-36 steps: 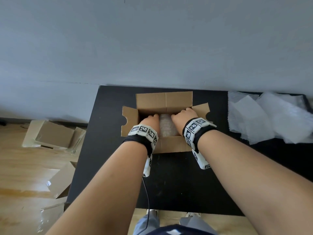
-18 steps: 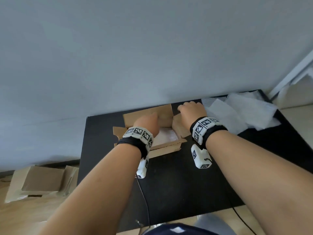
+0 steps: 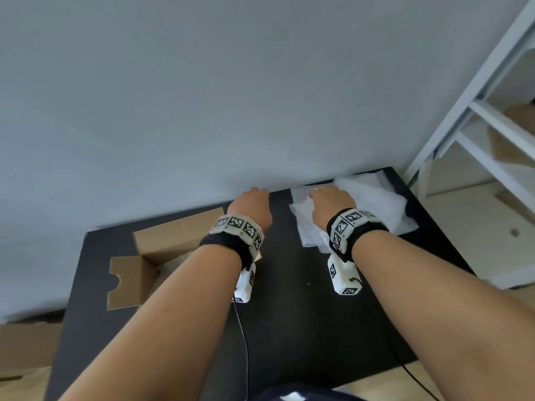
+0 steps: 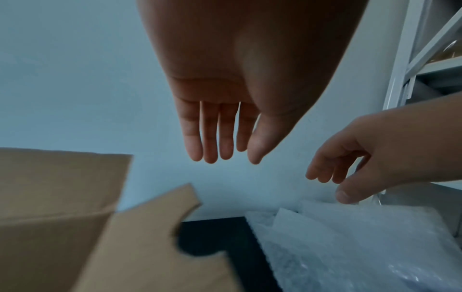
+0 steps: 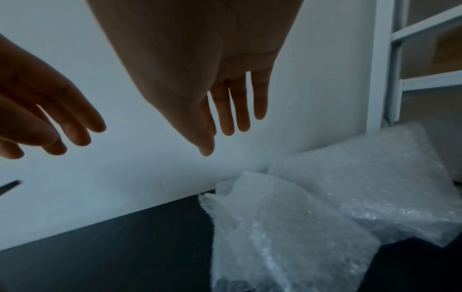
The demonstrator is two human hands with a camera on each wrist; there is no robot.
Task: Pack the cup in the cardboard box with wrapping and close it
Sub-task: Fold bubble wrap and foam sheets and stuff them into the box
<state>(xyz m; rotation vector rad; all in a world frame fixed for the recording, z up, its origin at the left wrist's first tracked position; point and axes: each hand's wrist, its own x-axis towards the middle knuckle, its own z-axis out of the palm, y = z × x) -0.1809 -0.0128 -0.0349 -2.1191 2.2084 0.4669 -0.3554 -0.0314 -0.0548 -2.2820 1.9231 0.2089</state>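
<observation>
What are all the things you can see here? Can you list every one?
Cardboard box: one, brown, flaps open, left part of the table, pale wrapping inside.
Bubble wrap sheets: a pile, white and see-through, far right part of the table.
Table: one, black, against the wall.
Wall: grey-blue, behind the table.
Shelf frame: one, white, right of the table.
Flattened cardboard: brown, on the wooden floor at the left.
Wrist bands: two, white with black square patterns, one on each wrist.
Left hand: fingers straight, holding nothing, in the air between box and wrap.
Right hand: fingers relaxed, holding nothing, above the bubble wrap.
</observation>
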